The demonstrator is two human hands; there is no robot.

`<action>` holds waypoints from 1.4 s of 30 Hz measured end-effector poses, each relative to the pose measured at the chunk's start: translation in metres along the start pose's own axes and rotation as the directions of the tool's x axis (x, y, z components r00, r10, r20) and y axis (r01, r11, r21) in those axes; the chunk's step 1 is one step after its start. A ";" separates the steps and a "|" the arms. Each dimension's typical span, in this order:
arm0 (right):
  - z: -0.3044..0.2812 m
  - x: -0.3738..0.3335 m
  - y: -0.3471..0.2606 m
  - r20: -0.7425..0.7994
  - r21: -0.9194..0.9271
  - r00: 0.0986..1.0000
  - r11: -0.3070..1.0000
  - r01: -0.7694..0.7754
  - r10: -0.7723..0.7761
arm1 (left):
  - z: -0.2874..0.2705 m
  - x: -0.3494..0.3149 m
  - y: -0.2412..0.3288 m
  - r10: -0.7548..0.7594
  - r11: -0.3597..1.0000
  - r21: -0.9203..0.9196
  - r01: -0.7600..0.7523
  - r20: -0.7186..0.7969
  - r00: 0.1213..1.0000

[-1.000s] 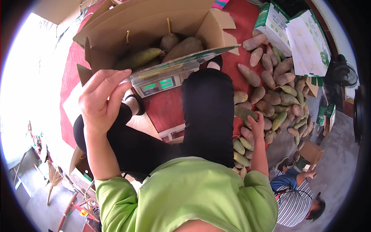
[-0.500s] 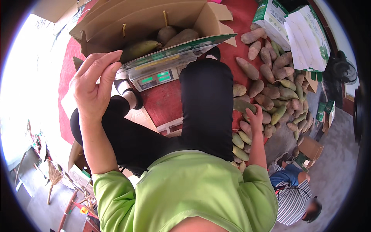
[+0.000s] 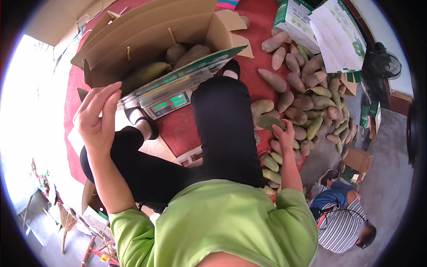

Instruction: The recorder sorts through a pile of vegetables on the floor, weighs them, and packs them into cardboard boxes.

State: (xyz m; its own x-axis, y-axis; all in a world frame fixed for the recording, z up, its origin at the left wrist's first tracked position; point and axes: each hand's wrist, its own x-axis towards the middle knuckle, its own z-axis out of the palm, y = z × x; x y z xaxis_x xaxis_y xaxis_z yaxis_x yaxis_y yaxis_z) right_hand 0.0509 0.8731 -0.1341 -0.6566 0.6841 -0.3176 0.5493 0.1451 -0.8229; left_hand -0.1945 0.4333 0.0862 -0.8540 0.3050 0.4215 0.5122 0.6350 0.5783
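Observation:
My right hand [image 3: 285, 134] is closed around the near end of a long green radish [image 3: 269, 123], at the left side of a large pile. Over on the left, my left hand [image 3: 95, 116] hangs beside the near left corner of a cardboard box [image 3: 147, 29]. Its fingers are stretched out, with a gap to the thumb and nothing visible between them. Inside the box lie a green radish [image 3: 147, 74] and two brownish ones. The box rests on a weighing scale [image 3: 171, 102] with lit green displays.
Brown and green radishes [image 3: 304, 103] spread over a red sheet [image 3: 175, 133] on my right. White-and-green cartons [image 3: 336, 38] and a black fan [image 3: 385, 62] stand beyond the pile. A person in a striped shirt [image 3: 336, 229] is at lower right. A broom [image 3: 66, 218] stands lower left.
The whole view has shifted, carrying the box and pile leftward. My left hand has drawn slightly back toward me from the box. My right hand keeps hold of the green radish.

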 end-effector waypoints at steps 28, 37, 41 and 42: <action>0.032 0.096 0.009 -0.082 0.609 0.894 0.732 -0.304 0.440 | -0.020 0.003 -0.026 -0.183 0.964 0.109 0.241 -0.386 0.904; 0.072 0.109 -0.231 0.193 0.152 0.938 0.953 0.261 -0.287 | -0.016 0.012 -0.018 -0.084 0.949 0.282 0.144 -0.213 0.973; 0.112 0.091 -0.335 0.277 0.105 0.617 0.662 0.742 -0.736 | -0.017 0.008 0.006 -0.126 0.937 0.339 0.079 0.118 0.985; 0.126 0.086 -0.354 0.288 0.006 0.524 0.549 0.836 -0.801 | -0.014 0.009 0.006 -0.144 0.934 0.351 0.064 0.205 0.968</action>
State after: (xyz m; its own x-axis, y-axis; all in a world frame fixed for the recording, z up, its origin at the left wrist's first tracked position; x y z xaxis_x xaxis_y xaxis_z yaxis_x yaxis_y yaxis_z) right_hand -0.2649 0.7906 0.0712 -0.9332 0.0369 0.3575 -0.2502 0.6474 -0.7199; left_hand -0.1980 0.4298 0.1036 -0.9191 0.3497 0.1818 0.3916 0.8620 0.3219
